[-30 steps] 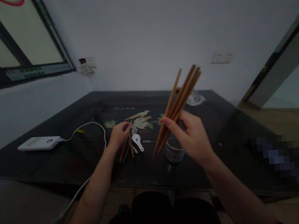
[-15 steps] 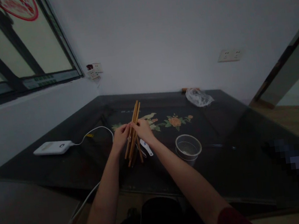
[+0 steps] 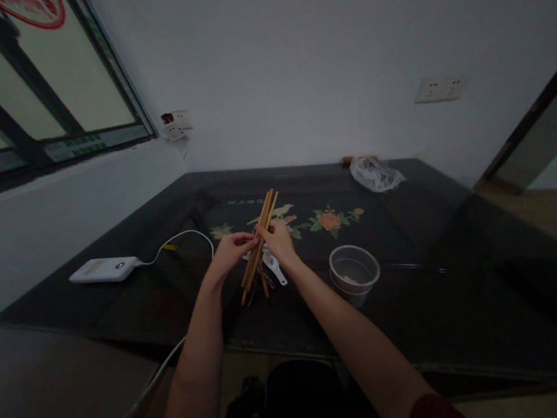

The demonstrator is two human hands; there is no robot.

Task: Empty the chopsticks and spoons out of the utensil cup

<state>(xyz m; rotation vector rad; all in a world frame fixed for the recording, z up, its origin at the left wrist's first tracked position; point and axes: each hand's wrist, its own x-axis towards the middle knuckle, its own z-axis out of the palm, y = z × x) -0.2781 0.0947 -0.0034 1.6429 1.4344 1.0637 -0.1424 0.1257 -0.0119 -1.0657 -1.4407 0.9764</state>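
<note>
A bundle of several wooden chopsticks [image 3: 251, 272] slants up and away from me above the dark table. Wrapped round its upper middle from the right is my right hand [image 3: 279, 242]. My left hand [image 3: 233, 250] has its fingers pinched together at the bundle's left side; its fingertips meet the chopsticks. Behind and below the bundle lies a white spoon [image 3: 275, 268] with a blue mark on it. Some shiny metal utensils [image 3: 269, 281] show beside it, mostly hidden by the chopsticks and too small to name.
A clear round plastic tub [image 3: 354, 269] stands right of my right forearm. A white power bank [image 3: 104, 270] with a white cable [image 3: 175, 235] lies at the left. Near the wall sits a crumpled plastic bag [image 3: 376, 174]. The dark table [image 3: 440, 217] bears a painted flower pattern.
The bundle and my right hand have shifted slightly right, and the chopsticks lean more to the right. My left hand's grip has loosened a little. The view has moved slightly.
</note>
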